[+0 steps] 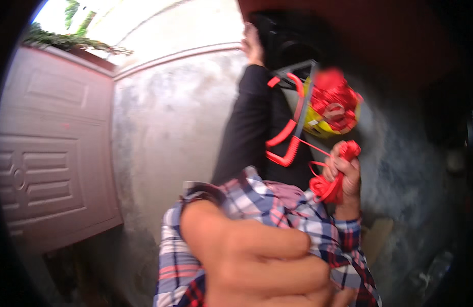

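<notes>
Looming close to the camera, the left hand (262, 256) is blurred, its fingers curled; whether they pinch anything I cannot tell. Beyond it, red wraps (283, 134) line parts of the grey frame (306, 97), before the dark trousers (244, 123). A thin strand (316, 148) links wraps to the right hand (345, 171), which grasps the red cord (326, 189), loops hanging beside it. Best, I judge, to keep the strand lightly taut, free loops singly and lay turns snugly, clear of the yellow container (318, 126).
</notes>
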`<state>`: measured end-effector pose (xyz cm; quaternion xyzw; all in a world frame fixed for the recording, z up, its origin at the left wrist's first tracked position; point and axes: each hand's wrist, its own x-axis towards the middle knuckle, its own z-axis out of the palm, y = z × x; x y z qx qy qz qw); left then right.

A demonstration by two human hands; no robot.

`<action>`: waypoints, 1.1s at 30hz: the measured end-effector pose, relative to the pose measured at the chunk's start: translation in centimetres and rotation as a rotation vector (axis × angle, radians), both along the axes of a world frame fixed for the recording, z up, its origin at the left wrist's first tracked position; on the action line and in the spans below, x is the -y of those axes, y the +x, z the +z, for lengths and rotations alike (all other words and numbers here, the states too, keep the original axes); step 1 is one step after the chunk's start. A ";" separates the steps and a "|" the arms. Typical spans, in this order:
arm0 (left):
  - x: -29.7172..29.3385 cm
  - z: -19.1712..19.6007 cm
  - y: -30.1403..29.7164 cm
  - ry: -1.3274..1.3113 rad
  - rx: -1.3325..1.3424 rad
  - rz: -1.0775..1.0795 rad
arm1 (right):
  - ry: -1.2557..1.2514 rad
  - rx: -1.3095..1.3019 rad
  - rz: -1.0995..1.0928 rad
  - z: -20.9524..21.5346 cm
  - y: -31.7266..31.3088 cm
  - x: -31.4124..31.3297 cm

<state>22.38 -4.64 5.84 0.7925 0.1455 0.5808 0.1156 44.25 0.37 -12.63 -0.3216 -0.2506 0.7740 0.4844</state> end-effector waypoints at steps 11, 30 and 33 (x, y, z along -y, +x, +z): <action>-5.9 -26.5 -10.2 -0.588 -0.775 0.845 | 0.049 0.298 -0.003 0.4 1.9 -0.3; 1.2 -18.8 -1.9 -1.004 -0.467 -0.345 | 0.185 0.708 0.266 2.2 1.0 1.5; 1.3 -18.9 -1.9 -1.202 -0.558 -0.313 | 0.377 0.778 0.439 0.5 -0.4 2.3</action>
